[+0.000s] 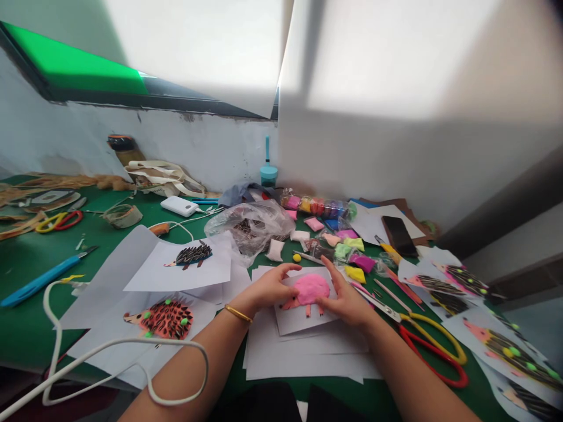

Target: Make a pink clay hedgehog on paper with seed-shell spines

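Observation:
A pink clay hedgehog body (pixel 313 287) with a peach snout and small legs lies on a white paper card (pixel 288 324). My left hand (pixel 277 288) is at the card's left side, its thumb touching the clay near the snout and its index finger stretched along the top. On the right side, my right hand (pixel 345 299) has its thumb at the clay's lower right edge and its index finger pointing up and away. Both hands have fingers apart; their other fingers are partly hidden. Under the card is a stack of white sheets (pixel 303 366).
Scissors (pixel 433 346) lie by my right forearm. Beyond the hands are clay packets (pixel 352 246) and a plastic bag of seeds (pixel 253 228). Finished hedgehog pictures (pixel 165 319) lie left, others (pixel 512 351) right. A white cable (pixel 132 343) loops over my left forearm; a blue craft knife (pixel 44 281) lies far left.

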### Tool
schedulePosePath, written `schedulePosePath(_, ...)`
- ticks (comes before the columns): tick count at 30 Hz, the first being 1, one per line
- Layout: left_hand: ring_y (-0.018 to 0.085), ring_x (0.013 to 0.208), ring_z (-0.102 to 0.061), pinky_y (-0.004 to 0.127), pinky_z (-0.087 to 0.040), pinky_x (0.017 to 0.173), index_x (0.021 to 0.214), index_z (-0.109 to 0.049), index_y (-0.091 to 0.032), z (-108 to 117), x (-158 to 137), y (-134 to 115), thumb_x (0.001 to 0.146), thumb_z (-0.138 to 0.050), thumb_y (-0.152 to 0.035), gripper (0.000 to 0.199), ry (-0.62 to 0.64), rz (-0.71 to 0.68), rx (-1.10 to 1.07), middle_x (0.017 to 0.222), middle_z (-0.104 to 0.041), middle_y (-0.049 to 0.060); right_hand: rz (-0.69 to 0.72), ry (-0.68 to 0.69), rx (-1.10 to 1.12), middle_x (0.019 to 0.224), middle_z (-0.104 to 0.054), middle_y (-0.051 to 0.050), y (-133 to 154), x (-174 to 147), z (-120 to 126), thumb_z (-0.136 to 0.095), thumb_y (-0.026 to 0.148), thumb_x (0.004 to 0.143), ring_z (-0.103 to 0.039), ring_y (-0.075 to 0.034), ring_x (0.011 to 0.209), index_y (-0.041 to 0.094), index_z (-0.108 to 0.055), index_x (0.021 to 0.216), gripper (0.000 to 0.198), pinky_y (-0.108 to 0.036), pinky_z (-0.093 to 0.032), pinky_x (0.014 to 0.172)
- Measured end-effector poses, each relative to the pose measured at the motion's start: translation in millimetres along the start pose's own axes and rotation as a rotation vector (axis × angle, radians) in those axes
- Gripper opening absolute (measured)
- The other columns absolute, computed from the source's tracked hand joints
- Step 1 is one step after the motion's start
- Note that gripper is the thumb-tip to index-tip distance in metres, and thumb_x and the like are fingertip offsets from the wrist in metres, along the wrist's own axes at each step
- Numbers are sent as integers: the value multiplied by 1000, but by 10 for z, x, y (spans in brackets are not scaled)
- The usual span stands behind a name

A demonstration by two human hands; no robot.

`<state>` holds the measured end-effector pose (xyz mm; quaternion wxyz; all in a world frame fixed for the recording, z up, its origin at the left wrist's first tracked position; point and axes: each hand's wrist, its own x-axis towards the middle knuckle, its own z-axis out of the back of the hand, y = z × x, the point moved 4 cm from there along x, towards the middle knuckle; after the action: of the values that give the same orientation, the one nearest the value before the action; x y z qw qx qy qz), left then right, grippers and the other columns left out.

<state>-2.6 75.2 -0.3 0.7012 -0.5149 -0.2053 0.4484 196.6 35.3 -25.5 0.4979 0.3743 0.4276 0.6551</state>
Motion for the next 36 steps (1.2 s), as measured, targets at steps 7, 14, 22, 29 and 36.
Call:
schedulePosePath(7,18,91,-56,31,-43,84,127,-51,-18,7,13,55,80,-53,-40,52,34,-4,-146,103,-61,5,-17,-26,22,155,-16,-3,3,13,38,-64,39,80,-13,-23,142,32,-13,148,85,-47,-10,115)
schedulePosePath(14,23,112,-50,32,-40,95,126,-54,-20,13,20,69,66,-70,-28,63,9,-2,-88,116,-57,7,-10,-35,17,155,-17,-3,-15,12,35,-64,38,80,-18,-24,141,32,-13,148,85,-48,-12,115)
schedulePosePath(22,20,101,-56,32,-44,89,124,-55,-19,24,33,76,74,-59,-30,51,-17,7,-92,108,-60,7,-17,-56,20,155,-19,-3,-25,17,41,-64,38,80,-16,-23,142,31,-14,148,85,-45,-10,115)
schedulePosePath(29,23,114,-50,32,-39,97,122,-57,-21,27,47,122,66,-69,-31,58,-33,-4,-44,119,-57,8,-19,-72,34,155,-19,-4,-49,19,47,-65,40,78,-17,-24,141,31,-17,148,85,-44,-10,115)
schedulePosePath(36,23,110,-52,32,-40,96,122,-57,-20,25,62,130,65,-69,-30,59,-11,-18,-4,117,-58,7,-40,-36,60,155,-16,-4,-56,20,31,-64,35,79,-13,-20,142,30,-15,147,84,-45,-8,115)
